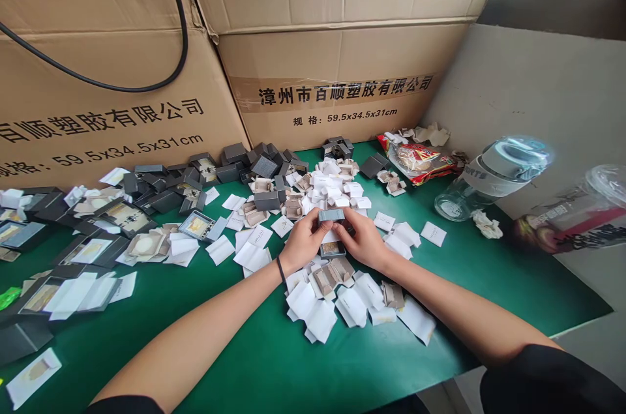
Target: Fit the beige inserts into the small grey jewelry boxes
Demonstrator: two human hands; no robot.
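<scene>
Both my hands meet over the middle of the green table. My left hand and my right hand together grip a small grey box, fingers curled on its two ends. A white card shows just under the box, and an open box base with a beige insert sits below it between my wrists. A dark band circles my left wrist. White cards and beige inserts lie scattered under my forearms.
Large cardboard cartons wall off the back, with a black cable hanging across them. Heaps of dark grey boxes and cards spread left and behind. A snack bag, a lying clear bottle and a plastic bag sit right.
</scene>
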